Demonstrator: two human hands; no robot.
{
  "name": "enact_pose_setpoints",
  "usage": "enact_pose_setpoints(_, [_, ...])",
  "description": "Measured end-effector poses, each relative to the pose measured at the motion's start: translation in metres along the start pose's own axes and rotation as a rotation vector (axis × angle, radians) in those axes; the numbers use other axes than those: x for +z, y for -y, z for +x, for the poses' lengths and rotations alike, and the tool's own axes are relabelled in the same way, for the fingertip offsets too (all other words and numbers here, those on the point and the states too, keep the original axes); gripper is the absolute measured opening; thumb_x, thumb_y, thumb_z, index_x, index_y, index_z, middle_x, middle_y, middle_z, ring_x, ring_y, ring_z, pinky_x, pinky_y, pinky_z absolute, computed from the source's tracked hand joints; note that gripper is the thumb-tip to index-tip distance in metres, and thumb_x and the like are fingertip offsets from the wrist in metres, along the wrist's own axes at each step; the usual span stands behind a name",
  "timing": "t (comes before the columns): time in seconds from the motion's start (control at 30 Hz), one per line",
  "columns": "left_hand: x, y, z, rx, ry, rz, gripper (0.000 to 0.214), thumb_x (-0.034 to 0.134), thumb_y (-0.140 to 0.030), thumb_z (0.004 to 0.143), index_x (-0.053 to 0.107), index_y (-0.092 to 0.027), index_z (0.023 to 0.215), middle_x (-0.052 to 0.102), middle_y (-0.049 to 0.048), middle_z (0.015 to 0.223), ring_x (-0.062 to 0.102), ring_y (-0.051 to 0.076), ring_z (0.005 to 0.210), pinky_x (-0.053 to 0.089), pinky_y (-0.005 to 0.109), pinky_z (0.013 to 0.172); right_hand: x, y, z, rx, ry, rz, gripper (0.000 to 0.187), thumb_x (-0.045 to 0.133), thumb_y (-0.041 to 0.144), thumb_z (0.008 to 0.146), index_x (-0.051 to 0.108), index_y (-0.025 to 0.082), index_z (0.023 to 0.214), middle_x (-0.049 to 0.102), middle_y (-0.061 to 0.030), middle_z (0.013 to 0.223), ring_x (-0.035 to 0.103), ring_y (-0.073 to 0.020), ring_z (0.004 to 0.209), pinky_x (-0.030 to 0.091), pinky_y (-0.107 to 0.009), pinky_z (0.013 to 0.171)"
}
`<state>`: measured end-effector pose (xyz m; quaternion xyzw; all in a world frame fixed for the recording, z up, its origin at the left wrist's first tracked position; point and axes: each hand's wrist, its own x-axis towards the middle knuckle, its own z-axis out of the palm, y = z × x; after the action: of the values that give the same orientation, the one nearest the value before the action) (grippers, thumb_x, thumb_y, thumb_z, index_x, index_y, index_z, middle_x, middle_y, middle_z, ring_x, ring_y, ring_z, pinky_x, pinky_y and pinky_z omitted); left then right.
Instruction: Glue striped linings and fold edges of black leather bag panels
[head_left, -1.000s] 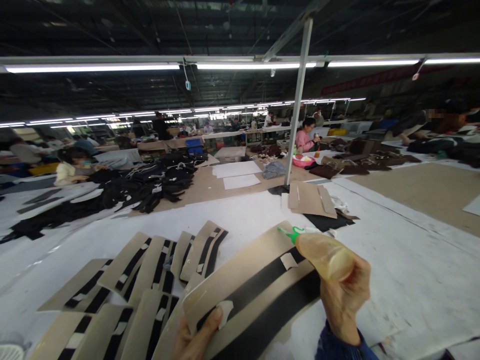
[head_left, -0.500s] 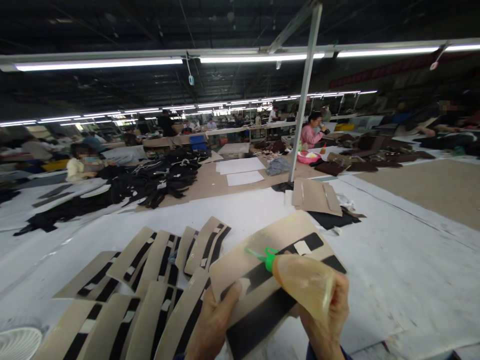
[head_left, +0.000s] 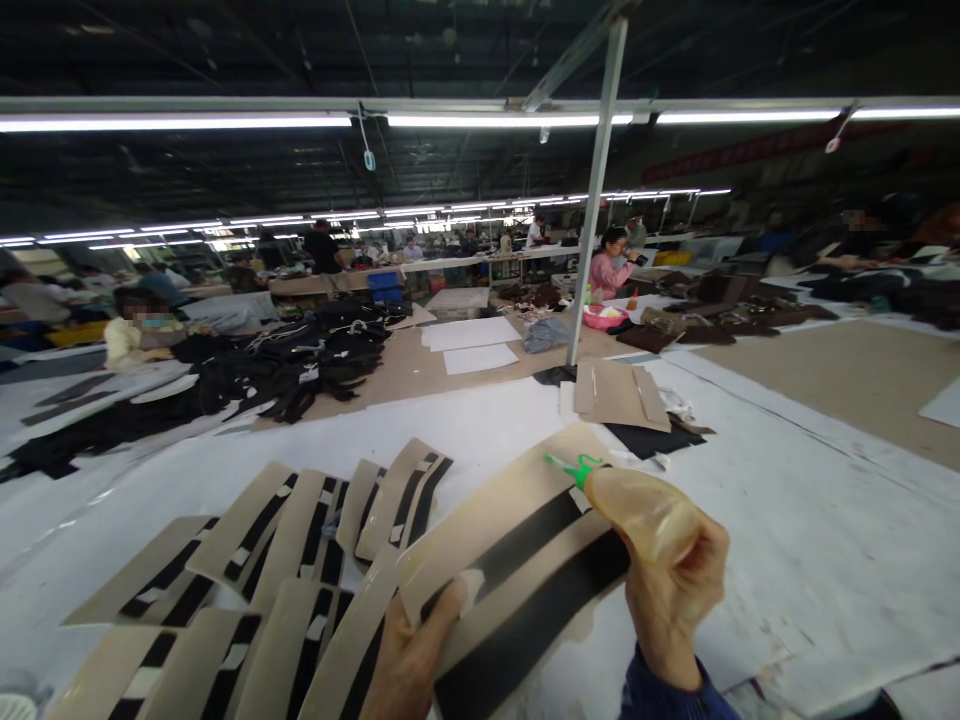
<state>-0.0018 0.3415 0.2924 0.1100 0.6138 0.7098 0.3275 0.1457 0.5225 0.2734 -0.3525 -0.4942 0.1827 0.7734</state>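
My left hand (head_left: 416,655) pinches the near end of a tan card template with black fabric strips (head_left: 510,560), thumb on top. My right hand (head_left: 675,590) is wrapped round a soft yellowish glue bottle (head_left: 637,505) with a green nozzle (head_left: 570,467). The nozzle tip rests at the far end of the template, over a black strip. Left of it, several similar tan templates with black strips (head_left: 270,560) lie fanned out on the white table (head_left: 787,530).
A metal post (head_left: 592,200) rises from the table behind some folded tan card pieces (head_left: 619,393). A heap of black fabric (head_left: 300,365) lies at the back left. Other people work at far tables, one in pink (head_left: 609,268). A brown board (head_left: 847,370) lies to the right.
The glue bottle's nozzle has moved from the middle of the template back toward its far right end. The template has been turned slightly in my left hand.
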Motion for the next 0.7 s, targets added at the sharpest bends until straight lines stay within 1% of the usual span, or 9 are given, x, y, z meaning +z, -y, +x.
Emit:
enact_pose_setpoints(0.13, [-0.005,0.002,0.0,-0.051,0.011,0.006,0.059,0.088,-0.044,0.061,0.073,-0.01,0.106,0.079,0.0129,0.094,0.072,0.035,0.096,0.058,0.039,0.083,0.007,-0.023,0.016,0.055,-0.046,0.02,0.049,0.085,0.043,0.058,0.061,0.02,0.093,0.062,0.0007,0.086,0.058,-0.0185,0.077,0.046,-0.037,0.076])
enact_pose_setpoints(0.23, [-0.003,0.003,0.0,-0.035,-0.027,0.029,0.056,0.086,-0.044,0.064,0.073,-0.012,0.108,0.078,0.0113,0.097,0.072,0.031,0.094,0.057,0.036,0.084,0.01,-0.031,0.016,0.139,-0.052,0.035,0.053,0.088,0.04,0.053,0.061,0.019,0.093,0.063,-0.0005,0.09,0.059,-0.0201,0.083,0.047,-0.041,0.082])
enact_pose_setpoints(0.3, [0.003,0.006,0.004,-0.012,0.03,0.011,0.052,0.083,-0.044,0.069,0.072,-0.013,0.109,0.078,0.011,0.102,0.071,0.03,0.098,0.056,0.035,0.086,0.009,-0.034,0.012,0.23,-0.028,0.055,0.058,0.091,0.037,0.047,0.062,0.019,0.093,0.064,-0.0003,0.091,0.058,-0.0199,0.083,0.048,-0.043,0.085])
enact_pose_setpoints(0.37, [0.014,0.015,0.013,-0.017,0.127,-0.034,0.046,0.081,-0.04,0.072,0.072,-0.013,0.108,0.077,0.0115,0.105,0.07,0.029,0.102,0.056,0.035,0.087,0.007,-0.035,0.006,0.349,0.02,0.1,0.058,0.092,0.035,0.048,0.063,0.018,0.095,0.063,0.0015,0.087,0.058,-0.0177,0.079,0.05,-0.045,0.084])
enact_pose_setpoints(0.43, [0.029,0.033,0.028,-0.039,0.147,-0.054,0.04,0.081,-0.035,0.072,0.073,-0.011,0.102,0.077,0.0124,0.099,0.071,0.029,0.096,0.057,0.036,0.083,0.003,-0.034,0.002,0.468,0.072,0.182,0.053,0.089,0.038,0.055,0.061,0.019,0.096,0.061,0.0031,0.086,0.059,-0.0165,0.076,0.054,-0.046,0.081])
enact_pose_setpoints(0.47, [0.036,0.044,0.038,-0.051,0.126,-0.054,0.037,0.081,-0.033,0.071,0.073,-0.009,0.098,0.077,0.0129,0.094,0.072,0.029,0.091,0.057,0.037,0.08,0.0,-0.034,0.001,0.515,0.093,0.226,0.05,0.087,0.04,0.059,0.06,0.02,0.097,0.061,0.0034,0.087,0.061,-0.0165,0.077,0.056,-0.046,0.08])
enact_pose_setpoints(0.53, [0.052,0.068,0.064,-0.043,0.05,-0.038,0.033,0.08,-0.032,0.074,0.072,-0.009,0.095,0.076,0.0125,0.093,0.071,0.026,0.088,0.057,0.036,0.079,-0.007,-0.034,0.003,0.604,0.102,0.335,0.044,0.083,0.042,0.066,0.06,0.023,0.097,0.063,0.0032,0.093,0.065,-0.0169,0.083,0.058,-0.044,0.081])
enact_pose_setpoints(0.63, [0.07,0.097,0.108,0.0,-0.07,0.001,0.027,0.07,-0.034,0.088,0.068,-0.013,0.104,0.072,0.0079,0.103,0.069,0.02,0.09,0.057,0.04,0.082,-0.025,-0.041,0.01,0.76,0.029,0.52,0.037,0.085,0.033,0.068,0.065,0.023,0.098,0.067,0.0028,0.102,0.067,-0.0141,0.093,0.058,-0.034,0.087])
enact_pose_setpoints(0.7, [0.075,0.11,0.136,0.028,-0.142,0.039,0.026,0.064,-0.034,0.093,0.066,-0.015,0.11,0.069,0.0078,0.112,0.067,0.021,0.098,0.056,0.042,0.087,-0.042,-0.053,0.015,0.839,-0.034,0.588,0.037,0.086,0.031,0.067,0.068,0.023,0.098,0.069,0.0036,0.104,0.067,-0.0117,0.095,0.058,-0.026,0.085])
